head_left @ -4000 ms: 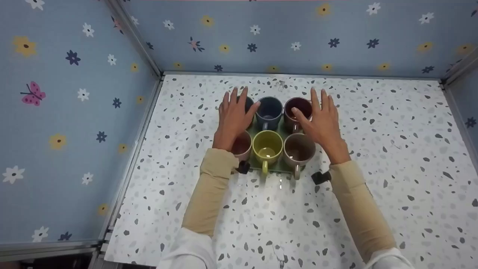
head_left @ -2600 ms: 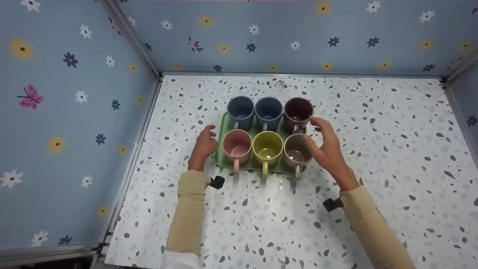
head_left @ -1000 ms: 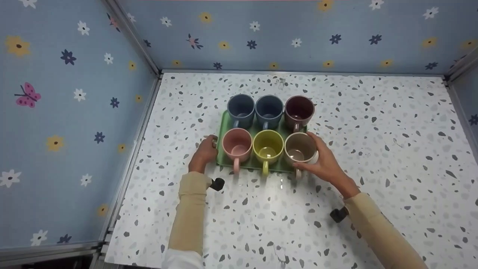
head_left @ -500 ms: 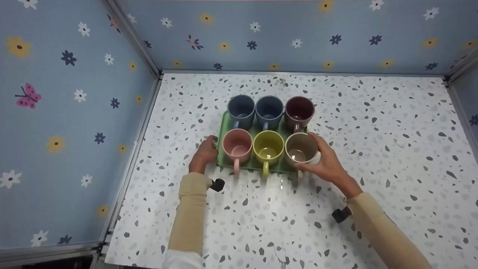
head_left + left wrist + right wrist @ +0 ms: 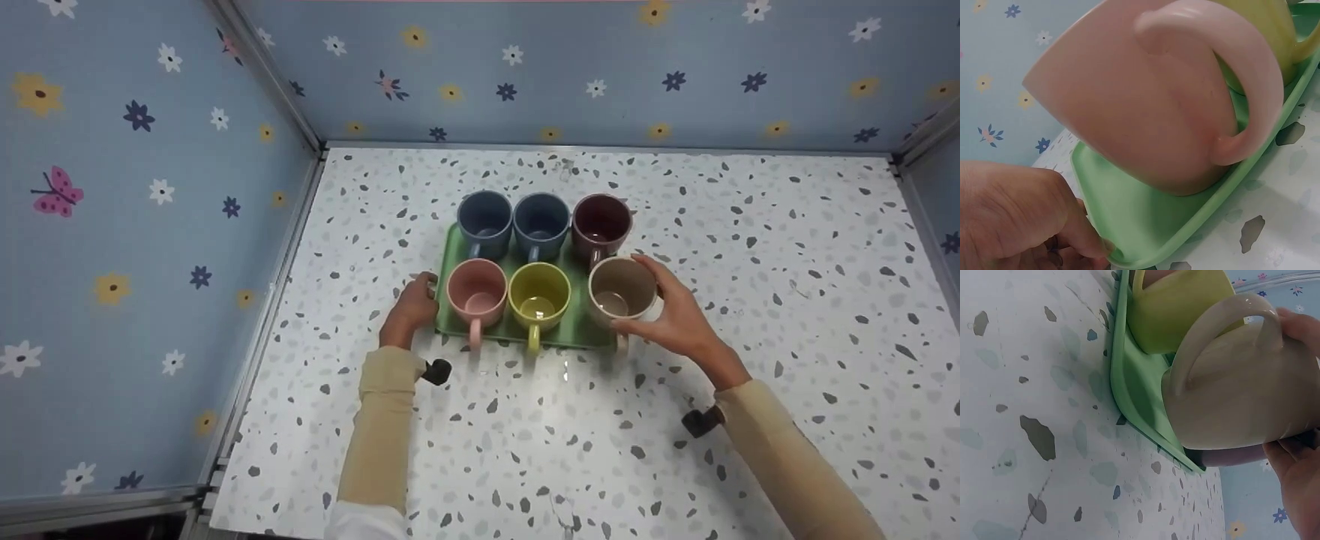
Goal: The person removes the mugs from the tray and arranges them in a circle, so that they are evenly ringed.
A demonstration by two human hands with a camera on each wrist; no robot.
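Observation:
My right hand (image 5: pixel 681 321) grips a beige mug (image 5: pixel 621 291) by its rim and side, thumb in front and fingers behind. In the right wrist view the mug (image 5: pixel 1244 391) is tilted and raised over the edge of the green tray (image 5: pixel 1140 377). At the tray's left side my left hand (image 5: pixel 411 304) holds its rim; the left wrist view shows a fingertip on the corner of the tray (image 5: pixel 1123 208), the other fingers partly hidden. A pink mug (image 5: pixel 476 289) and a yellow mug (image 5: pixel 538 296) stand in the tray's front row.
Two blue mugs (image 5: pixel 485 217) and a maroon mug (image 5: pixel 601 221) form the back row on the tray. The speckled white table (image 5: pixel 787 300) surrounds it. Blue flowered panels (image 5: pixel 570 67) rise behind and at the left (image 5: pixel 150 247).
Both hands came down from above the mugs. The left took the tray's left edge. The right took hold of the beige mug, then lifted it and moved it slightly right, away from the yellow mug.

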